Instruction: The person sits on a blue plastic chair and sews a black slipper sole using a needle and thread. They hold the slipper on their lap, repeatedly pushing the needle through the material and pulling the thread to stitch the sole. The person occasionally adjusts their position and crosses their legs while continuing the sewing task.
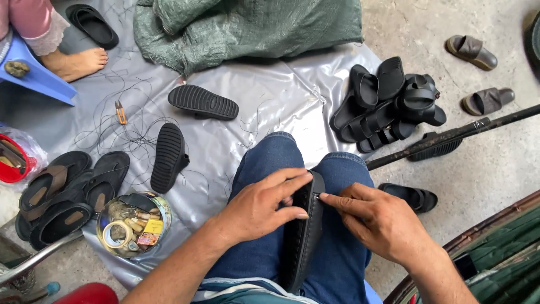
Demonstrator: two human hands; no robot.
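I see a rough grey concrete floor (pixel 495 163) in even daylight. A silver-grey plastic sheet (pixel 264 101) covers its middle, strewn with loose black threads (pixel 107 132). At the top I note a crumpled green woven sack (pixel 247 25); at upper left, a blue plastic stool (pixel 39 76). A dark rod (pixel 450 135) slants across the right side. At lower left stands a round tin (pixel 133 224) of small supplies beside a red container (pixel 10 166), and a metal bar (pixel 34 259) crosses the corner.
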